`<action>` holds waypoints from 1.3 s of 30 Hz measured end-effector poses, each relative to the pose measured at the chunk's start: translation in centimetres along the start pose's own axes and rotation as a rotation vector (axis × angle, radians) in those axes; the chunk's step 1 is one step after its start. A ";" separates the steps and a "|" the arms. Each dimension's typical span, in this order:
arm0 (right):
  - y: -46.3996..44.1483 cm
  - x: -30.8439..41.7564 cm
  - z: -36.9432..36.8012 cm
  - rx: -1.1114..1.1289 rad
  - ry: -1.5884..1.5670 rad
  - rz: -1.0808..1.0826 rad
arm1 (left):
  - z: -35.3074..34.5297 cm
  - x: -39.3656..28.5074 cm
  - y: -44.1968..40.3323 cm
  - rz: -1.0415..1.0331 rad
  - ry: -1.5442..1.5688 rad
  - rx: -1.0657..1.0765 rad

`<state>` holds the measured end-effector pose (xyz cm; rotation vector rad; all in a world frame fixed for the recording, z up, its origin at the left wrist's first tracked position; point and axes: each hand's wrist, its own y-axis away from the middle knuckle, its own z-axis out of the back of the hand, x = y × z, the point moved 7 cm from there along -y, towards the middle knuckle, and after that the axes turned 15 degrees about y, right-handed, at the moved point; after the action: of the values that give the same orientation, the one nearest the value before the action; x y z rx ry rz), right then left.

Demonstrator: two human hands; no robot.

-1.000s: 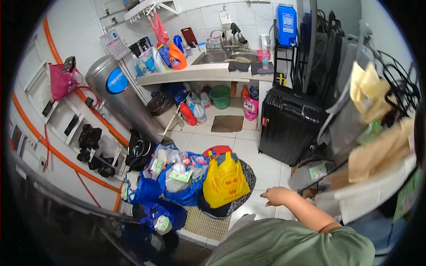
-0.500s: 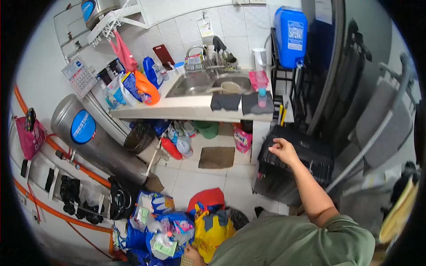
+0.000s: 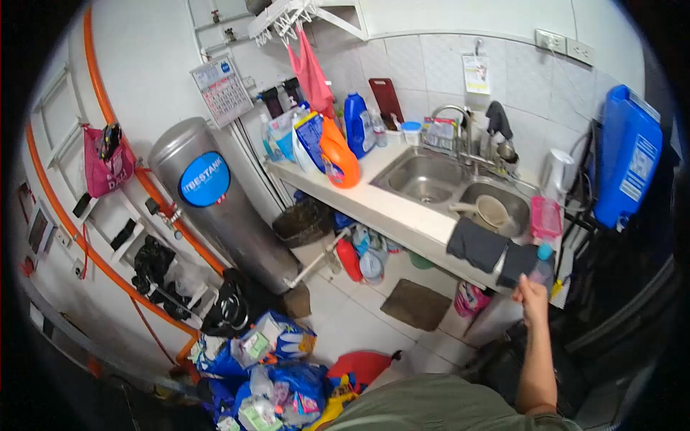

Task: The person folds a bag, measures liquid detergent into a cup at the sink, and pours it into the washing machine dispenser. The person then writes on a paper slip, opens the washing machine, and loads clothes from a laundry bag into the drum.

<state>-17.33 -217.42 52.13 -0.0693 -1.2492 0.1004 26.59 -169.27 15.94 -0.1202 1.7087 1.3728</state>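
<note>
My right hand is raised at the right, in front of the counter's near corner. Its fingers are curled closed, and whatever they hold, if anything, is hidden. Just beyond it stands a small clear bottle with a blue cap; I cannot tell whether the hand touches it. Dark grey cloths drape over the counter edge beside the bottle. A pink plastic container sits behind them. My left hand is out of view.
A double steel sink holds a dipper. Detergent bottles, one an orange jug, stand on the counter. A steel tank leans left in view. Filled bags crowd the floor near me; a brown mat lies beyond.
The view has swung right, bringing the counter closer. My right hand has come toward the blue-capped bottle, its fingers more curled. My left hand, earlier by the bags, has left the view.
</note>
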 end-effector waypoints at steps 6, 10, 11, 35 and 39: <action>-6.8 4.4 -4.8 -0.015 0.008 -0.094 | -6.0 -18.8 -14.0 -0.083 0.047 0.035; -13.4 8.9 -13.1 0.110 0.213 0.042 | -11.0 -31.3 -22.6 -0.323 -0.136 0.127; -15.0 10.1 -15.6 0.147 0.335 0.106 | -12.4 -34.5 -24.2 -0.438 -0.264 0.157; -44.7 38.5 -95.8 0.162 0.390 0.381 | 7.8 -43.8 -32.5 -0.652 -0.688 0.215; -47.9 36.9 -100.5 0.253 0.061 0.430 | 14.3 -48.6 -27.4 -0.544 -0.579 -0.091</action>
<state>91.37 -260.54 60.43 -0.1203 -1.1361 0.6228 78.76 -189.26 29.85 -0.1992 1.0285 0.9502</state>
